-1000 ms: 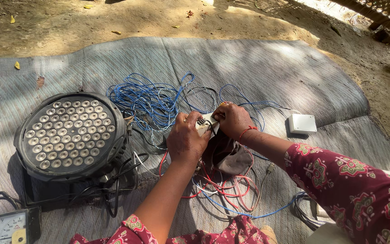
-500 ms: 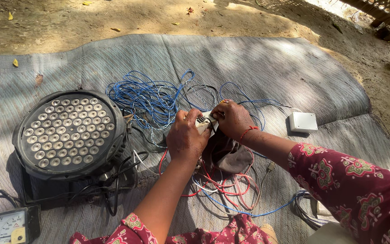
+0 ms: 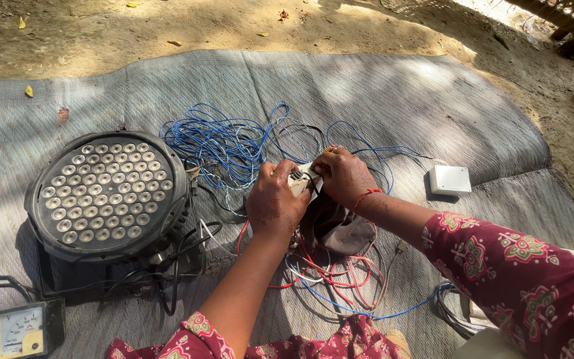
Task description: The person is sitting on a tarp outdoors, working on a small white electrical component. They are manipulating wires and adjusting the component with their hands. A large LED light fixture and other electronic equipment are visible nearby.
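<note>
This is outdoors. The ground (image 3: 187,23) is dry brown dirt with a few yellow leaves (image 3: 29,91) on it. A big grey woven mat (image 3: 393,93) lies flat on the dirt. Sun and shade make patches of light on the mat and the ground. A woven fence (image 3: 566,13) stands in the far top right corner.

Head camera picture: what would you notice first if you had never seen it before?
First the big round black lamp studded with small bulbs, lying on the grey mat at the left. Next the tangle of blue wires in the middle, just beyond the two hands, left hand and right hand, which pinch a small white part between them. Red wires spill below them.
</note>
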